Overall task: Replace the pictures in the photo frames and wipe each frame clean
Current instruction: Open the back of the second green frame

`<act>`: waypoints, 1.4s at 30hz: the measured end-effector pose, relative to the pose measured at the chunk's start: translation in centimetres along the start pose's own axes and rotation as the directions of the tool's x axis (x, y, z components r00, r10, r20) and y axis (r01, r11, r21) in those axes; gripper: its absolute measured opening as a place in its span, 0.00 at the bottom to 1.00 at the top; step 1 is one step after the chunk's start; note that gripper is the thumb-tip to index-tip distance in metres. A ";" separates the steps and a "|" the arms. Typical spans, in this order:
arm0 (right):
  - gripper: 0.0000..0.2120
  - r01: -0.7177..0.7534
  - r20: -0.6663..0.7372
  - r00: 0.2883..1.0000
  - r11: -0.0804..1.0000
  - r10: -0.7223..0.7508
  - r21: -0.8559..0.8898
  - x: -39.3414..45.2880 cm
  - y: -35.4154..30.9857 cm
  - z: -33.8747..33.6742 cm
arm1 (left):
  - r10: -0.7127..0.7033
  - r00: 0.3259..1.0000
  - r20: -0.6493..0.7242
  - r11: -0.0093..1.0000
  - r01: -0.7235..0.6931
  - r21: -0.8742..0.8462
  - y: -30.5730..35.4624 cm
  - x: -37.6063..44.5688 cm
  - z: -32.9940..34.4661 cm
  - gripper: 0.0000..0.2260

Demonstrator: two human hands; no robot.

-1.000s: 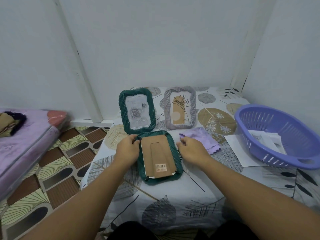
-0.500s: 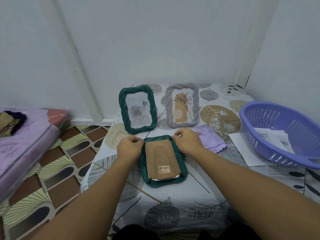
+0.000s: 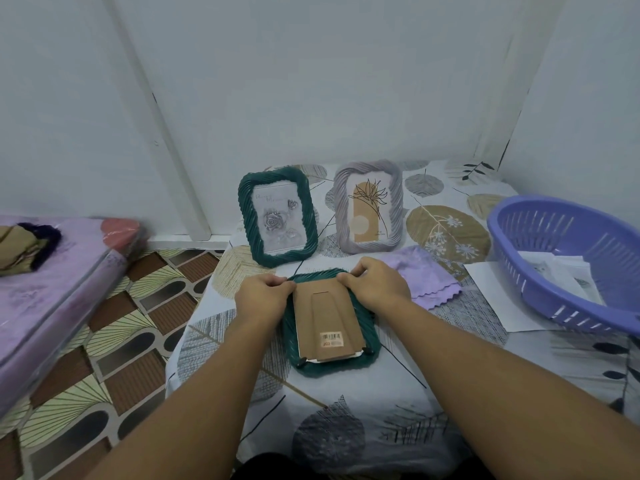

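Observation:
A green frame [image 3: 369, 358] lies face down on the table, its brown cardboard back [image 3: 327, 323] up, with a barcode sticker near the bottom. My left hand [image 3: 265, 294] grips the frame's top left corner and my right hand [image 3: 375, 285] grips its top right corner. White paper peeks out under the back's lower edge. Behind it stand another green frame [image 3: 278, 216] holding a grey rose picture and a grey frame [image 3: 369, 206] holding a line-drawn flower. A lilac cloth [image 3: 429, 277] lies just right of my right hand.
A purple plastic basket [image 3: 554, 265] with printed sheets inside sits at the right, on a white sheet of paper [image 3: 498, 299]. The table wears a leaf-patterned cloth [image 3: 346, 410]. A mattress in plastic [image 3: 52, 289] lies at the left on patterned floor. White walls close the back and right.
Both hands have slid from the sides of the face-down frame up to its top corners. My view has shifted slightly.

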State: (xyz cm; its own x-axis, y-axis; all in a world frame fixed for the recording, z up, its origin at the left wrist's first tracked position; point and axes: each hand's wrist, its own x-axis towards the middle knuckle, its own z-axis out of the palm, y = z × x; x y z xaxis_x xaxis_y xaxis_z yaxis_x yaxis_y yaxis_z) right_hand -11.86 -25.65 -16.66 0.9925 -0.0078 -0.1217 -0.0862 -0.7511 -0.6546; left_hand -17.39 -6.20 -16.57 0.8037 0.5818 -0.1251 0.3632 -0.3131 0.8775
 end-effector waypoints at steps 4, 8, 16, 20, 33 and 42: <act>0.17 -0.031 0.003 1.000 1.000 0.031 -0.003 0.3 -0.3 0.0 | -0.006 1.000 0.001 1.000 0.006 0.023 0.0 0.2 0.0 0.06; 0.16 -0.035 -0.016 0.999 0.999 0.034 -0.041 0.0 -0.5 0.1 | 0.000 1.000 -0.001 0.999 0.000 0.043 0.0 0.2 0.0 0.05; 0.16 -0.025 -0.012 1.000 0.998 0.025 -0.049 -0.1 -0.4 0.0 | 0.046 0.999 -0.001 0.994 -0.046 0.100 0.1 -0.2 0.0 0.07; 0.16 -0.023 -0.009 1.000 0.998 0.022 -0.050 -0.1 -0.5 -0.1 | 0.059 0.998 0.010 0.993 -0.059 0.100 -0.1 -0.2 -0.3 0.08; 0.14 -0.014 0.004 1.000 1.000 0.014 -0.020 -0.4 -0.4 -0.3 | 0.097 0.995 0.021 0.991 -0.098 0.090 -0.4 -0.1 -0.5 0.08; 0.13 -0.006 -0.021 1.000 1.000 0.006 -0.003 -0.6 -0.3 -0.3 | 0.086 0.996 0.023 0.990 -0.088 0.108 -0.2 -0.2 -0.6 0.08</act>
State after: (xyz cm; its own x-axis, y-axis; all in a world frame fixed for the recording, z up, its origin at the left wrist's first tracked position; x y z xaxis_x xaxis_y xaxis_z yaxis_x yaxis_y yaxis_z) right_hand -12.37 -25.65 -16.20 0.9935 -0.0261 -0.1104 -0.0922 -0.7527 -0.6519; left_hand -17.90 -5.82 -16.42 0.8427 0.5350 -0.0596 0.3396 -0.4426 0.8299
